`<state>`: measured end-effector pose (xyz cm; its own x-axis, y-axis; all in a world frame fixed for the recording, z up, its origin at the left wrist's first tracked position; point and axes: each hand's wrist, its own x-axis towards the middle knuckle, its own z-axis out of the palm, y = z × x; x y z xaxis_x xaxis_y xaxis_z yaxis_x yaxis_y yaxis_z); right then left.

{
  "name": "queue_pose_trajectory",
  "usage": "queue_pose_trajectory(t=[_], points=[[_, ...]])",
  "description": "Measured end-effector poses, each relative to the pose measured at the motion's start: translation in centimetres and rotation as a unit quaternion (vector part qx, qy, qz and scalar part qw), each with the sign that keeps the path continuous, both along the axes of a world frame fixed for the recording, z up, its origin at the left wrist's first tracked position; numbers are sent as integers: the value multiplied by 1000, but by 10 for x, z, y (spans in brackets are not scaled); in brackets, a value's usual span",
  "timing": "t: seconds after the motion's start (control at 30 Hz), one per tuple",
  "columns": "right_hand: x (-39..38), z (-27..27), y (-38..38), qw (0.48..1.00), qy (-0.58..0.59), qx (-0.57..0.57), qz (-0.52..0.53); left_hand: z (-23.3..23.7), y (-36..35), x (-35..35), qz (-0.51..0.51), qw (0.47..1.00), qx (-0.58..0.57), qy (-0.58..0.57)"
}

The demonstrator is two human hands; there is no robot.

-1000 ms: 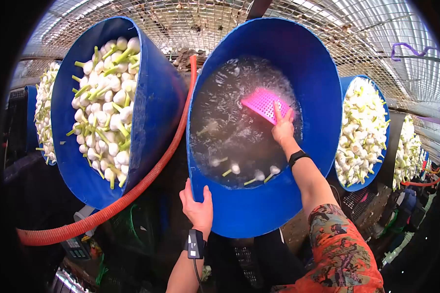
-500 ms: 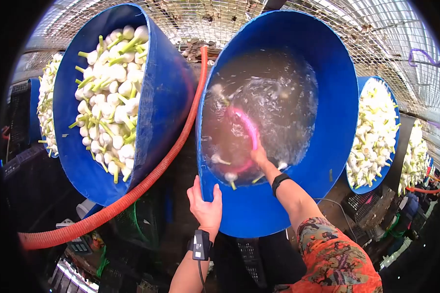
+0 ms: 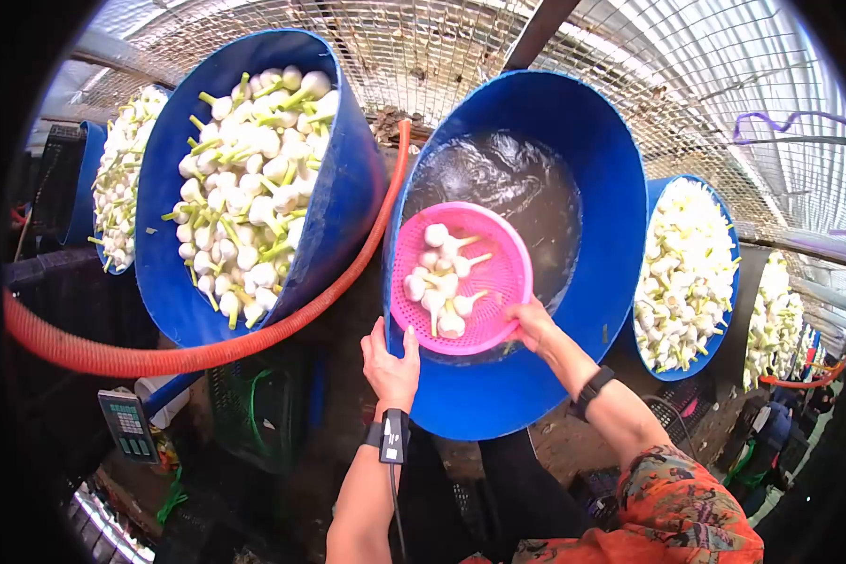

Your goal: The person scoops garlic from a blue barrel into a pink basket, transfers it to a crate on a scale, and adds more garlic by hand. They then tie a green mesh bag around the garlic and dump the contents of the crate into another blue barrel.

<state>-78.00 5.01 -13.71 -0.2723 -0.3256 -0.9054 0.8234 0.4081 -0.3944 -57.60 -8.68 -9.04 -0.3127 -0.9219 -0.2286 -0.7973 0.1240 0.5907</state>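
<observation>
My right hand [image 3: 537, 326] grips the near right rim of a round pink plastic basket [image 3: 505, 246]. Several white garlic bulbs [image 3: 450, 324] with short green stems lie in it, bunched toward its left side. The basket is tilted toward me, above the murky water [image 3: 556, 221] inside a large blue tub [image 3: 616, 216]. At the tub's near left edge, my left hand [image 3: 391, 368] is closed over the rim, thumb inside and fingers outside.
An orange ribbed hose [image 3: 334, 293] runs between this tub and another blue tub [image 3: 352, 188] heaped with garlic. More garlic-filled tubs stand at far left and right. A scale display [image 3: 128, 425] sits at lower left. Wire mesh [image 3: 414, 52] rises behind.
The pink basket, mostly underwater before, has come up with garlic bulbs in it, my right hand still on its rim. My left hand stays on the tub's rim. The view has shifted.
</observation>
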Motion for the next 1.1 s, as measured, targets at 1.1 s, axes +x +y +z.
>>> queue_pose_trajectory(t=[1.1], points=[[439, 198, -312, 495, 612, -592, 174, 53, 162, 499, 534, 764, 253, 259]])
